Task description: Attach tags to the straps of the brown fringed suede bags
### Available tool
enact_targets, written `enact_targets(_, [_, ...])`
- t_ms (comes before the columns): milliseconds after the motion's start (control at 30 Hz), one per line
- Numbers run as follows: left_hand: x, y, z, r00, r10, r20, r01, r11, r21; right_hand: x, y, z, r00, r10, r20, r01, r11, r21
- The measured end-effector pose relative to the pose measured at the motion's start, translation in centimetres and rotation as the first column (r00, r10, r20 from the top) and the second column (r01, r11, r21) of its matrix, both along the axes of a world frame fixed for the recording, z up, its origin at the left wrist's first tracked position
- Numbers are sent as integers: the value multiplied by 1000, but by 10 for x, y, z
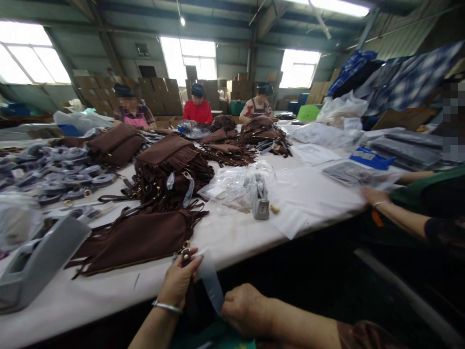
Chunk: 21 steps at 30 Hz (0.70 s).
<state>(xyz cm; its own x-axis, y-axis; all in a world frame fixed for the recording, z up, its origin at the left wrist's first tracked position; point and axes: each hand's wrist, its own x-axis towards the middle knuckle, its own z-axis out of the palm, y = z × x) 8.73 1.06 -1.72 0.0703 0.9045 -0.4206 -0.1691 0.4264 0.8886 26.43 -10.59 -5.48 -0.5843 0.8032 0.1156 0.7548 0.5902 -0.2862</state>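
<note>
A brown fringed bag (141,240) lies flat near the table's front edge. At its right corner my left hand (178,278) pinches the brown strap end with its gold clasp (186,252), along with the top of a translucent strip (210,281). That strip hangs down past the table edge to my right hand (247,308), whose fingers are closed round its lower end. Below my left hand a dark strap hangs, mostly in shadow.
Piled brown bags (169,169) stand behind. Grey rolled straps (54,169) cover the left, near a grey tape dispenser (43,261). Another dispenser (260,203) sits mid-table by plastic bags. A person's hands (378,196) handle a packaged item at right; three people sit opposite.
</note>
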Motion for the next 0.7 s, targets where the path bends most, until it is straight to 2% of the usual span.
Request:
enact_targets(67, [-1,0,1,999,-28,-40,28,1000,-7,21,5,6,993,-107,-46,109,993,53])
enact_targets(133, [-1,1,0,996,-57,-75,55,998,-23,52,15,17,945,-307,-117,320,940,118])
enact_targets(200, [-1,3,-2,991,-69,-110,66,997,-37,90,29,29,823,-537,-186,565,810,160])
enact_targets(267, [0,4,-4,988,-59,-145,53,998,-44,130,46,40,660,-724,-198,751,635,183])
enact_targets(300, [1,5,-4,987,-48,-155,41,998,-47,149,54,43,586,-792,-171,809,559,182])
enact_targets(367, [2,4,-5,987,-45,-151,36,997,-62,179,72,45,476,-877,-62,875,465,137])
enact_targets(433, [2,4,-4,990,-53,-130,42,995,-92,199,87,43,435,-898,65,897,438,51])
enact_targets(533, [-1,3,-4,994,-48,-97,37,993,-111,213,98,41,446,-883,143,895,445,-45])
enact_targets(600, [-3,3,-6,995,-55,-84,46,993,-109,214,96,43,427,-902,63,904,427,-10])
enact_targets(667, [-4,3,-7,996,-56,-76,48,994,-99,206,87,47,422,-898,-126,906,420,46])
enact_targets(700, [-4,2,-8,996,-50,-74,43,995,-93,197,81,49,436,-868,-237,897,439,44])
